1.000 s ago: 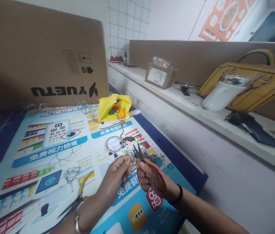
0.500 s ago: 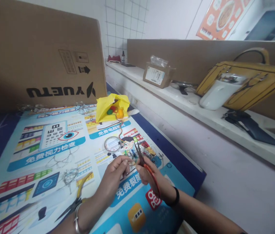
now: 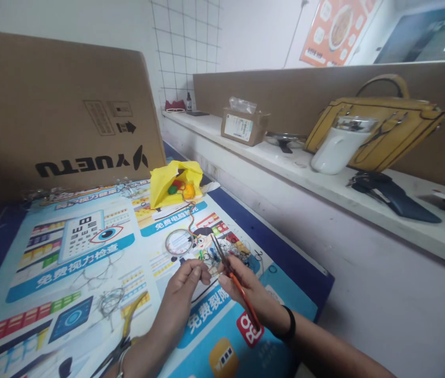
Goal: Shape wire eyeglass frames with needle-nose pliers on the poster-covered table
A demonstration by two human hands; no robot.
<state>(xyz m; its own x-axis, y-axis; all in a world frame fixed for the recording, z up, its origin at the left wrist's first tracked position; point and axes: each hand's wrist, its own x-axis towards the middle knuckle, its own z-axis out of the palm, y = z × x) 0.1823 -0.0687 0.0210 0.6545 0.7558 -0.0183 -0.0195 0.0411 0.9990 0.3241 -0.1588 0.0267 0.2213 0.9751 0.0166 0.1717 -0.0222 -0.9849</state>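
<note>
My right hand [image 3: 244, 281] holds a pair of scissors [image 3: 248, 303] by the orange-red handles, blades pointing up and away to the left. Just left of it, my left hand [image 3: 185, 286] is closed in a pinch; what lies between its fingertips is too small to make out. Beyond both hands lies a heap of thread scraps [image 3: 228, 251]. A round hoop [image 3: 179, 241] rests on the printed sheet behind my left hand. Thread runs from there to a yellow bag [image 3: 159, 185] with red, green and orange yarn balls inside.
Yellow-handled pliers [image 3: 131, 314] lie beside my left forearm, near tangled wire [image 3: 110, 300]. A large cardboard box [image 3: 64, 115] stands at the back left. On the ledge to the right are a small carton [image 3: 241, 126], a white cup [image 3: 338, 149] and a yellow handbag [image 3: 399, 131].
The view has shifted, so the surroundings sit lower and further left. The scissors have turned slightly, their blades leaning more to the left. Both hands stay close together.
</note>
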